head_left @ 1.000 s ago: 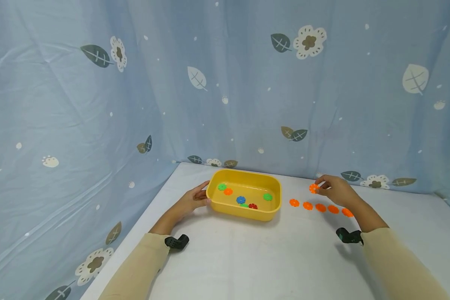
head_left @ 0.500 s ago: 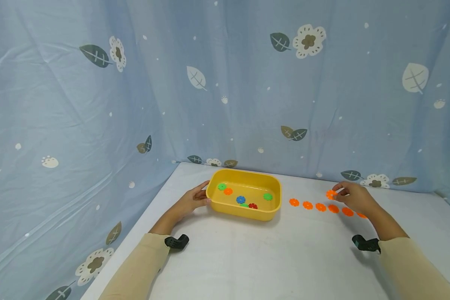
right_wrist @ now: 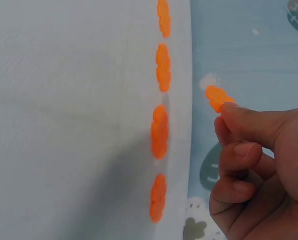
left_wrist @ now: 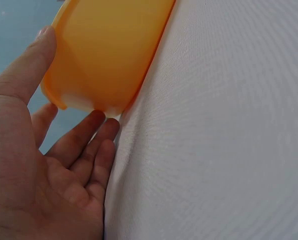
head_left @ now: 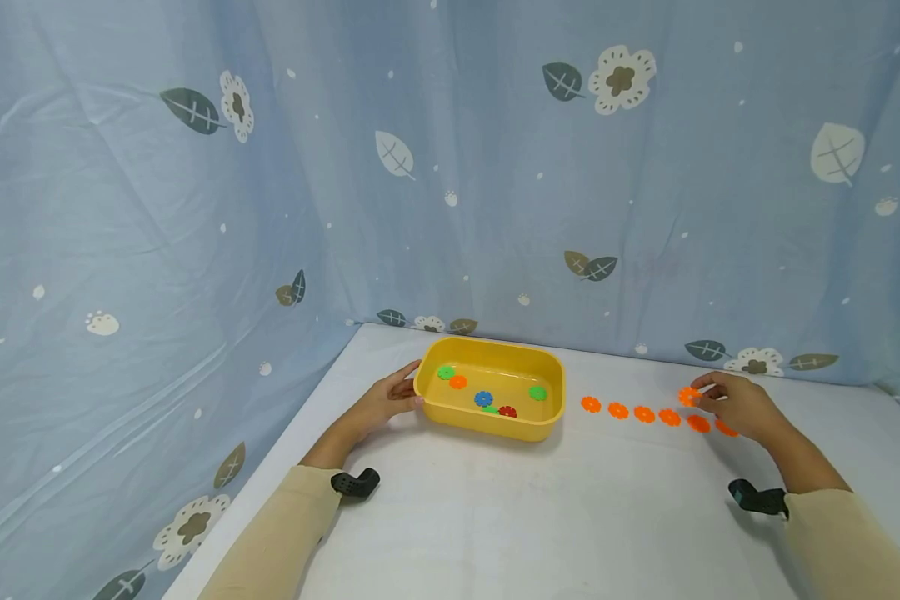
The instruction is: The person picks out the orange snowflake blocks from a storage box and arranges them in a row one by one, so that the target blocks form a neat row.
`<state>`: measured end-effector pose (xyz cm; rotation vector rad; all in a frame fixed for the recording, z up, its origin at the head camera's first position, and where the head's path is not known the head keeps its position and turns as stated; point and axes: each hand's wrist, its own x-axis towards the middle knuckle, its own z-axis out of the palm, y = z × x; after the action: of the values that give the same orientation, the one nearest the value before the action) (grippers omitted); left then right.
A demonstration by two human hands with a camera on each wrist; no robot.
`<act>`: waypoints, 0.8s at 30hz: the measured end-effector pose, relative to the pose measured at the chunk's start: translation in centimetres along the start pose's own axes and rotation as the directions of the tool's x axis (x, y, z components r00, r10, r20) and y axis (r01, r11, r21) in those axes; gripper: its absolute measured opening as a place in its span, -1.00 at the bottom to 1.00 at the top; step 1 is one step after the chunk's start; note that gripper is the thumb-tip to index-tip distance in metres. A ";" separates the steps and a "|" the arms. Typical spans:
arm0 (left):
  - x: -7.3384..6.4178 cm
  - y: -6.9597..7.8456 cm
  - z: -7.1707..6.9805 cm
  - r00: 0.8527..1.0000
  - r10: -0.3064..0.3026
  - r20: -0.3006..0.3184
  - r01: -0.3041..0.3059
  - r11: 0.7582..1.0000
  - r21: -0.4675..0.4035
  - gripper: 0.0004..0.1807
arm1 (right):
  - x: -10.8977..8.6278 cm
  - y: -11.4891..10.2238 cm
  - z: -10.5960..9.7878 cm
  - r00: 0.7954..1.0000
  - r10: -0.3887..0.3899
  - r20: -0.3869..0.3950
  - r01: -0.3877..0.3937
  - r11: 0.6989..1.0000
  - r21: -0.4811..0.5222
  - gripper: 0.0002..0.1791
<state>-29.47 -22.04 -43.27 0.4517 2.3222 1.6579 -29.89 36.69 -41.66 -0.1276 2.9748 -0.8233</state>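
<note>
Near the table's back edge stands a yellow plastic tub [head_left: 495, 425]. My left hand [head_left: 381, 398] holds its left end, the thumb on one side and the fingers on the other, as the left wrist view also shows. My right hand [head_left: 738, 404] pinches an orange snowflake disc [head_left: 690, 397] between thumb and fingertips, raised above the table. Below it, a row of several orange snowflake discs [head_left: 644, 414] runs rightward from the tub; the hand partly covers the row's right end. In the right wrist view the pinched disc [right_wrist: 217, 97] is apart from the row [right_wrist: 162, 67].
Inside the tub lie a blue disc [head_left: 483, 399], a red disc [head_left: 507, 412], an orange disc [head_left: 458, 382] and green ones [head_left: 537, 392]. A white cloth [head_left: 540, 517] covers the table. Blue patterned curtain [head_left: 450, 233] hangs behind and to the left.
My right hand has moved to the right along the row, carrying the orange snowflake disc. The left hand and the tub have stayed in place.
</note>
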 end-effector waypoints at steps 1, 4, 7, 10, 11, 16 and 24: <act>-0.2 0.4 0.1 1.000 0.001 -0.001 -0.001 1.000 0.000 -0.07 | -0.1 0.1 0.0 1.000 0.003 -0.006 -0.003 1.000 -0.003 -0.62; -0.5 0.8 0.2 1.000 -0.001 -0.008 0.001 1.000 -0.003 -0.07 | -0.4 0.7 -0.1 1.000 0.013 -0.014 -0.013 1.000 -0.003 -0.61; -0.5 0.9 0.2 1.000 -0.004 -0.011 0.004 1.000 -0.007 -0.08 | -0.7 1.2 -0.2 1.000 0.023 -0.017 -0.023 1.000 0.001 -0.61; -0.5 0.9 0.2 1.000 -0.012 -0.007 0.012 1.000 -0.003 -0.10 | -0.9 2.0 -0.3 0.999 0.035 -0.010 -0.035 0.999 0.007 -0.62; -0.5 1.0 0.2 1.000 -0.012 -0.006 0.012 1.000 -0.002 -0.10 | -1.0 2.1 -0.3 0.999 0.037 -0.010 -0.037 0.999 0.005 -0.62; -0.6 1.2 0.2 1.000 -0.004 0.003 0.004 1.000 0.004 -0.12 | -1.5 2.6 -0.5 0.999 0.043 -0.005 -0.043 0.999 0.019 -0.63; -0.7 1.4 0.4 1.000 -0.008 0.005 0.008 1.000 0.002 -0.13 | -1.9 3.4 -0.2 0.999 0.042 -0.012 -0.042 0.999 0.029 -0.63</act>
<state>-28.57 -21.56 -42.07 0.4466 2.3187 1.6496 -28.25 39.87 -43.14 -0.0581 2.9652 -0.8648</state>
